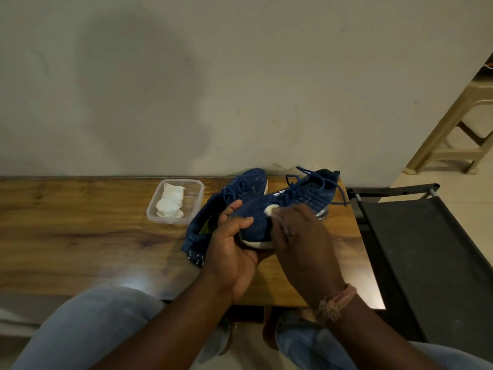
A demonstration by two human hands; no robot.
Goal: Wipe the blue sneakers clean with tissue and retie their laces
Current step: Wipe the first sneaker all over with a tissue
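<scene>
A pale wall (240, 76) fills the upper half of the view, and against its foot runs the long wooden counter (80, 231), its grain dark and glossy with a bright glare spot near the front edge. To the right of the counter stands a black frame with dark fabric stretched over it (426, 249), and beyond that, on the tiled floor, a beige plastic stool (458, 129). The person's knees in light trousers (88, 329) show at the bottom. On the counter's right part are the two blue sneakers: one sneaker (213, 209) lies on the surface with its toe toward the wall and heel toward the person, while the held sneaker (301, 196) is lifted above it, toe toward the person, its laces (306, 180) loose and trailing. The left hand (234, 247) grasps the held sneaker's toe, thumb over the upper and fingers under the white sole. The right hand (301, 236), a thread band at its wrist, is curled round a small wad of tissue (270, 209) pressed against the shoe's side. Just left of the shoes sits a clear plastic container (192, 188) holding crumpled white tissues (170, 201).
</scene>
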